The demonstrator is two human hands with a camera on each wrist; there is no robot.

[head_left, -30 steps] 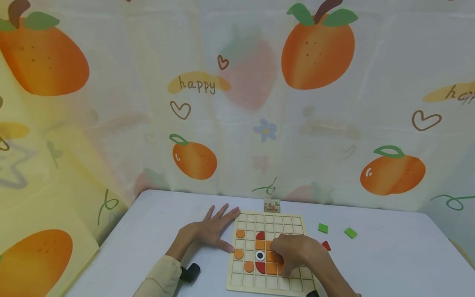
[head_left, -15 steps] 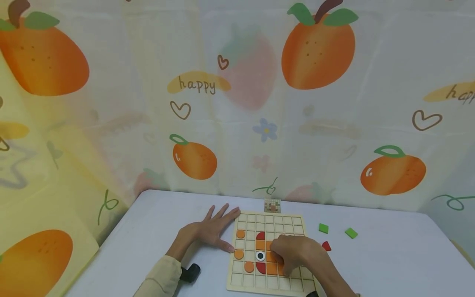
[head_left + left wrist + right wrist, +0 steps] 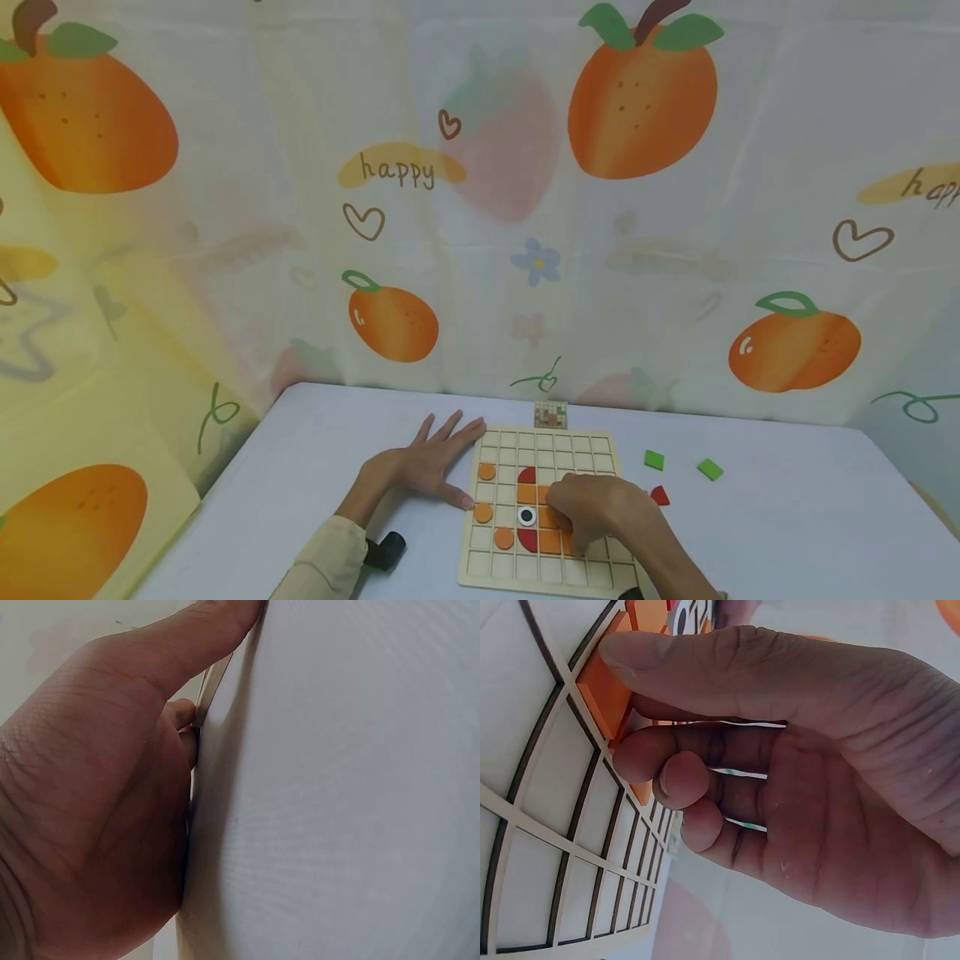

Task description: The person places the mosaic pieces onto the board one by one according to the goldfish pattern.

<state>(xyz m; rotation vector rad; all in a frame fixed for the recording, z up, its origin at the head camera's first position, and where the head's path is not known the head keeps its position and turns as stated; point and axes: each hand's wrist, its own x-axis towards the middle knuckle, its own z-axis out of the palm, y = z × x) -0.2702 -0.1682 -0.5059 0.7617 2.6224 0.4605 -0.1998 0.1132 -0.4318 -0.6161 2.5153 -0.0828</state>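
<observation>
A pale wooden grid board [image 3: 480, 575] lies on the white table. My left hand [image 3: 429, 468] rests along its left edge with fingers spread, thumb and fingertips touching the rim. Over the middle right of the grid, my right hand [image 3: 596, 510] pinches an orange square tile [image 3: 604, 686] between thumb and index finger; its other fingers are curled. The tile is in or just at a cell; which, I cannot tell. Beside it sit more orange tiles [image 3: 549, 542], an eye tile [image 3: 527, 516] and red curved tiles [image 3: 527, 541]. Orange discs [image 3: 483, 512] occupy cells on the left.
Right of the board lie two green square tiles, one nearer [image 3: 654, 460] and one farther [image 3: 710, 469], and a red piece [image 3: 659, 496]. A small patterned card [image 3: 551, 415] lies behind the board. A fruit-print curtain [image 3: 480, 275] hangs beyond the table.
</observation>
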